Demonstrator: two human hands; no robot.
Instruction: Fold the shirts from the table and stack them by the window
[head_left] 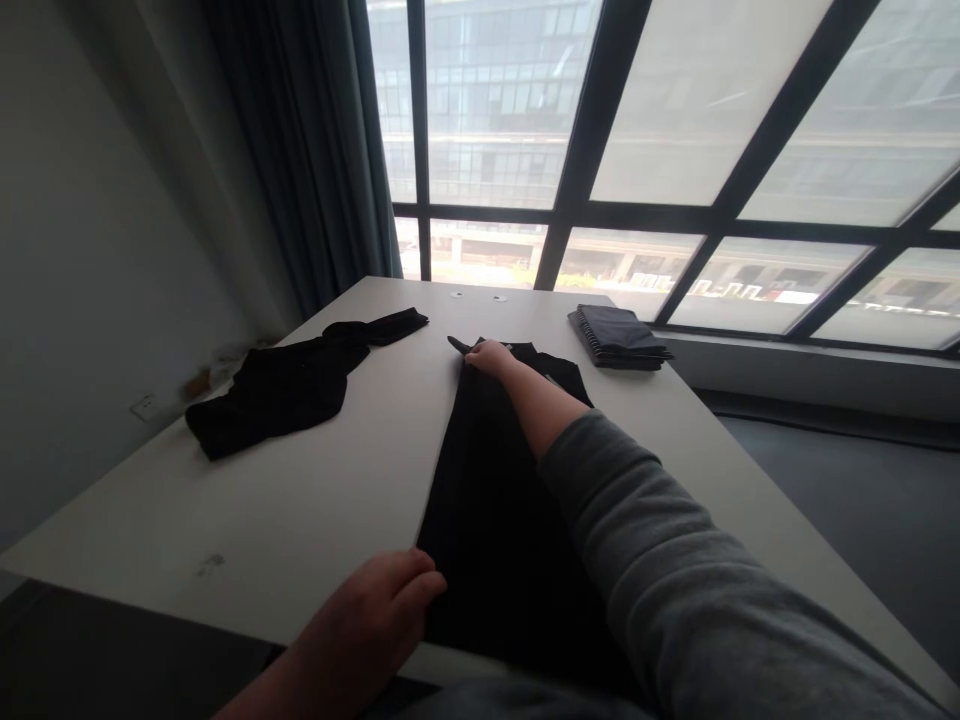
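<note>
We've got the white table (pixel 360 510) before us, and here's a spread black garment (pixel 499 530) from its near edge to its middle! On the table's left side, a rumpled dark garment (pixel 285 390); toward its right edge, a folded stack (pixel 619 335). Our right hand (pixel 490 358) grips the spread black garment's far corner mid-table; our left hand (pixel 386 600) pinches its side near the table's front.
</note>
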